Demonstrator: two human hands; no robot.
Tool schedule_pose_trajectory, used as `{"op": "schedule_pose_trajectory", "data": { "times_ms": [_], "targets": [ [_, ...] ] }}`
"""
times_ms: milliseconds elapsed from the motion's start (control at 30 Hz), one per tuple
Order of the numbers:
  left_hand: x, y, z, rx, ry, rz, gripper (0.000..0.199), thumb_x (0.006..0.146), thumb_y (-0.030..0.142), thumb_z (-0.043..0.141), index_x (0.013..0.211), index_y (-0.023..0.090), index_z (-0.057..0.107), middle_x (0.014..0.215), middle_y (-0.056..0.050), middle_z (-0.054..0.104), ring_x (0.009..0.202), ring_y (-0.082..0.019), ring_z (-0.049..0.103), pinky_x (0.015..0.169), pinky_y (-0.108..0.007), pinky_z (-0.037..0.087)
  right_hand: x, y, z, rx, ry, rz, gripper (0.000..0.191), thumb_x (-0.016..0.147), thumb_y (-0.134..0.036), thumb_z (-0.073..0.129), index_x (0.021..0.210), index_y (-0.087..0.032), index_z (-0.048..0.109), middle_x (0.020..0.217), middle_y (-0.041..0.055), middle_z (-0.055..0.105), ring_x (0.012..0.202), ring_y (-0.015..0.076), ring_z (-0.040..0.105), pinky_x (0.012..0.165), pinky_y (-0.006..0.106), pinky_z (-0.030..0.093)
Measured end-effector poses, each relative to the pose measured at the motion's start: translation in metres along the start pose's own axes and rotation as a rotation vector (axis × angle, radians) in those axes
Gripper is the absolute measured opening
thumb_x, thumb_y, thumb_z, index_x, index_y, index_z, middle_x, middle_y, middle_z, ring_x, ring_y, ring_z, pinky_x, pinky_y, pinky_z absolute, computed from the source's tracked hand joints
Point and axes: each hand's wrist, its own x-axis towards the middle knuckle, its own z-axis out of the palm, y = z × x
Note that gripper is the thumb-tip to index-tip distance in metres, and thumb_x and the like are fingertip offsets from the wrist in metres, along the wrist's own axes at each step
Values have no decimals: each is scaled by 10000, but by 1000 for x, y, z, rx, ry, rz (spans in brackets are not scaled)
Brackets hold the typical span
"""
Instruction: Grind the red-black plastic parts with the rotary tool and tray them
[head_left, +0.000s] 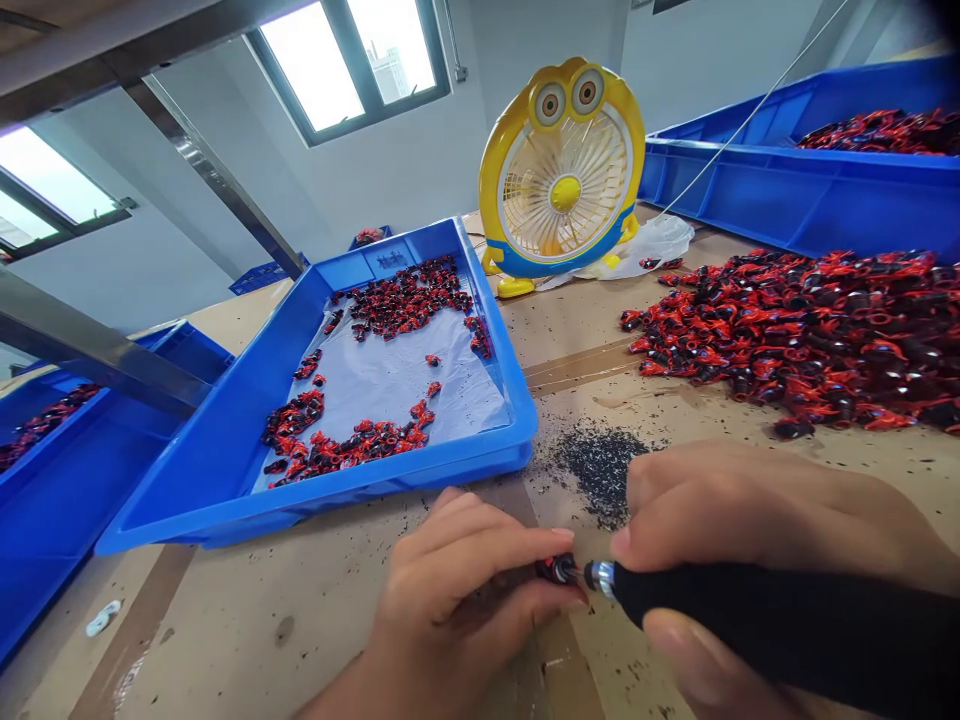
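Observation:
Between the thumb and fingers of my left hand (457, 570) is a small red and black part (556, 569), with its dark end facing right. My right hand (750, 520) grips a black-bodied electric screwdriver (757, 610), held nearly level. The tool's silver collar (601, 578) points left, and its thin bit meets or nearly meets the part; whether it touches is too small to tell. Just beyond my hands lies a patch of black shavings (600, 460). A large pile of similar red and black parts (795, 340) spreads over the table to the right.
A blue tray (442, 462) lined with a white sheet holds several parts. More blue trays stand at the left (161, 425) and back right (795, 195). A yellow fan (566, 190) stands at the back. A metal post (90, 340) crosses the left side.

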Motion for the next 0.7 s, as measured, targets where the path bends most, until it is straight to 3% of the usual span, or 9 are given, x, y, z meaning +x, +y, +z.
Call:
{"op": "schedule_pose_trajectory", "data": {
  "times_ms": [267,700],
  "targets": [
    [3,2,0,49,24,-20,67,990,249,812,1045,218,835,751,-4,831,579,-130,687,562,-252,531,-10,2,-7,-12,-4,36,377,792,-614,887,832,-281,716,692,34,652,689,230,721,483,289,553],
    [-6,-2,3,52,71,-51,178,930,207,868,1102,227,829,798,8,835,602,-126,670,590,-248,541,-11,-2,-12,-26,16,40,400,776,-636,900,831,-277,733,689,46,647,715,252,740,485,300,572]
  ]
}}
